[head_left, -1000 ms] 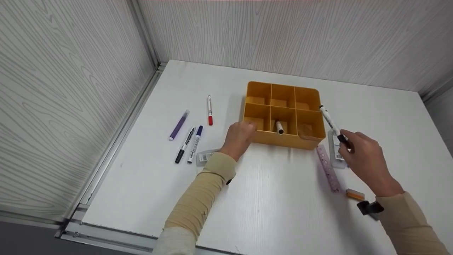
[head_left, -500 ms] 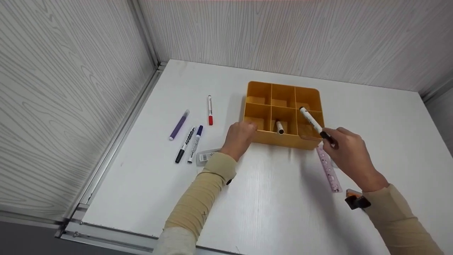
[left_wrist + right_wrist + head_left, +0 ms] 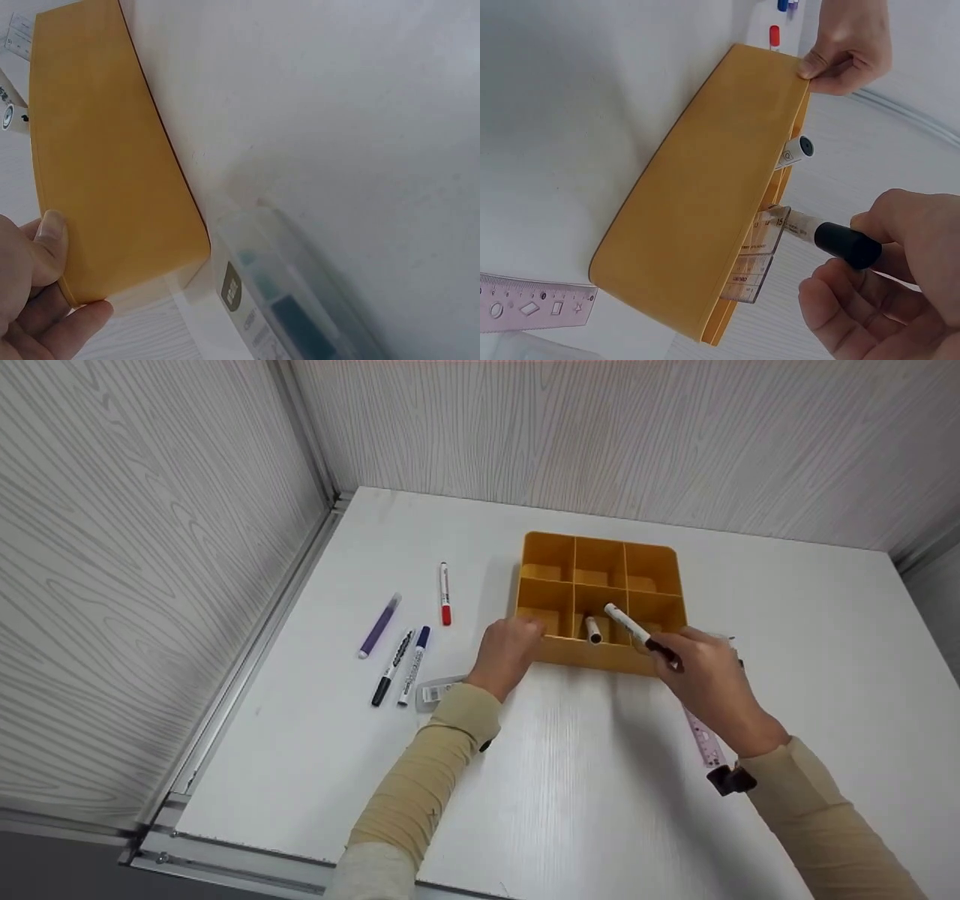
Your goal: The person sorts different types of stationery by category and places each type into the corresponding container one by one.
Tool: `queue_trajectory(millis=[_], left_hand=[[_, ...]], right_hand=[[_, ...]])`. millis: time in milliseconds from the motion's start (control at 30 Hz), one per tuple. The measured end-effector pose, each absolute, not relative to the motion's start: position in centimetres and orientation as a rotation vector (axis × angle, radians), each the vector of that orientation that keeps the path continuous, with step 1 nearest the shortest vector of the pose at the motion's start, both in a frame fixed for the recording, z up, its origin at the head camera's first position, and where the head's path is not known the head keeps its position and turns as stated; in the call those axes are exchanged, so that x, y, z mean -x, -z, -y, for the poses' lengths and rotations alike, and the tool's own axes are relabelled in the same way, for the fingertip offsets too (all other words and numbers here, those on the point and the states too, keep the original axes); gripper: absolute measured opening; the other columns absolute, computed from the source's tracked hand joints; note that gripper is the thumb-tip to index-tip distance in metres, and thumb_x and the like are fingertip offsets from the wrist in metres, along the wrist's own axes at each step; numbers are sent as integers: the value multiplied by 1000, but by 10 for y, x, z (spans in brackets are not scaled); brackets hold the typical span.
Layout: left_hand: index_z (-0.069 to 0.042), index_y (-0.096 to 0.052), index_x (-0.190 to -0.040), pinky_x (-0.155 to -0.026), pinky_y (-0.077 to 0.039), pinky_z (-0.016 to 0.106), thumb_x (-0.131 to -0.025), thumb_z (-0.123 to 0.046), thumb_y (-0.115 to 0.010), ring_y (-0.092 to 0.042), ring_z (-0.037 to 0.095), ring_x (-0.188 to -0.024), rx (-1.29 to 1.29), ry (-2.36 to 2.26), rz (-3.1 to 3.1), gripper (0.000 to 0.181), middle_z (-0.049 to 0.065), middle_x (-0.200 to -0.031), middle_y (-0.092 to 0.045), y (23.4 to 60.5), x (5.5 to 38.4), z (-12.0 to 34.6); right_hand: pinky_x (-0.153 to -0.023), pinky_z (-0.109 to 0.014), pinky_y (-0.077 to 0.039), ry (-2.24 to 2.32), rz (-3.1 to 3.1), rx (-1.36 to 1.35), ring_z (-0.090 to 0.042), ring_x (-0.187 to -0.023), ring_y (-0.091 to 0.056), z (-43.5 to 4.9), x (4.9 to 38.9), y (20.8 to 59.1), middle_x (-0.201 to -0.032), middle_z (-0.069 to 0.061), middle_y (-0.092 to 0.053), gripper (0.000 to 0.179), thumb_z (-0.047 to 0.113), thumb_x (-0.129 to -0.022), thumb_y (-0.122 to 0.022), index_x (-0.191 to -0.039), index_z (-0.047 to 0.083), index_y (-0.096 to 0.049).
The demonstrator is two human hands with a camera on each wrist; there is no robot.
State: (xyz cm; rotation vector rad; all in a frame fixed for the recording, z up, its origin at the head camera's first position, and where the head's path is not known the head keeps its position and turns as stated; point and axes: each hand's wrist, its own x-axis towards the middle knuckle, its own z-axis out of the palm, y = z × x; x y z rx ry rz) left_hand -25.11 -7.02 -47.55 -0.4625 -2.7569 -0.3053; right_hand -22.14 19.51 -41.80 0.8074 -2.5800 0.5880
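Note:
A yellow six-compartment box (image 3: pixel 600 658) stands on the white table. At its near left corner, my left hand (image 3: pixel 507 654) grips the rim, the thumb against the front wall. My right hand (image 3: pixel 705 681) pinches the black cap of a white marker (image 3: pixel 627 622). That marker slants over the front row, its far end above the front middle compartment. Inside this compartment leans another white marker (image 3: pixel 592 630). The right wrist view shows a clear ruler (image 3: pixel 754 262) sticking out of the box's front right part.
Left of the box lie a purple marker (image 3: pixel 379 625), a red-capped marker (image 3: pixel 445 594), a black-capped marker (image 3: pixel 391 667) and a blue-capped marker (image 3: pixel 414 664). A clear plastic case (image 3: pixel 262 292) sits near the left wrist. A pink ruler (image 3: pixel 703 740) lies under the right forearm.
My right hand has carried the marker leftward, from right of the box to over its front middle compartment. The left hand and the box have stayed in place.

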Motion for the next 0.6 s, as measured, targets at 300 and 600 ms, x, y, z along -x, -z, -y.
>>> queue_trajectory(millis=[300,600], left_hand=[[-8,-75,-99,-67,-58,28,-94,-7,-64,-70,19,-73,443,321,2793,12,5,-86,-74,474,252,70],[-8,-74,-99,-67,-57,28,-94,-6,-64,-69,18,-73,452,321,2801,12,5,-85,-74,474,251,70]], right_hand=[[-57,-35,-53,-585,2640,-801,-22,-64,-58,-182,228,422,-79,-14,-65,9,-2,-87,-67,-93,-3,-73],[-62,-41,-56,-597,2697,-766,-27,-70,-61,-171,234,427,-81,-16,-66,9,-2,-90,-63,-91,-3,-72]])
